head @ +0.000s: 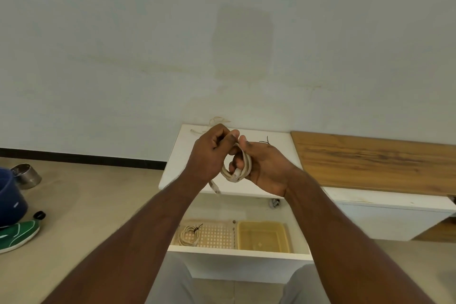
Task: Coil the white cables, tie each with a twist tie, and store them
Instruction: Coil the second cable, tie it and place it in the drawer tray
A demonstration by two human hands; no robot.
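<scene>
Head camera view, looking forward and down along two bare forearms that reach out over a white cabinet top (177, 155) standing against a pale wall. Both hands meet above this surface around a coiled white cable (243, 170). The right hand (265, 168) curls its fingers through the loops of the coil, thumb pointing up beside them. The left hand (209, 153) has its fingers bent and pinches the cable near the top of the coil. One loose end with a connector (215, 187) hangs below the left wrist. A dark twist tie (266, 141) lies on the cabinet top just behind the right hand, and more pale cable (218, 119) rests at the far edge by the wall.

Below the hands an open drawer (237, 253) shows a perforated tray (217, 236) holding a second coiled cable (188, 234) already bound with a dark tie, and beside it a yellow plastic bin (262, 236).

To the right lies a wooden board (370, 158) on a low white unit. On the floor at left are a blue bucket (9, 200), a metal bowl (26, 175) and a green shoe (17, 236).
</scene>
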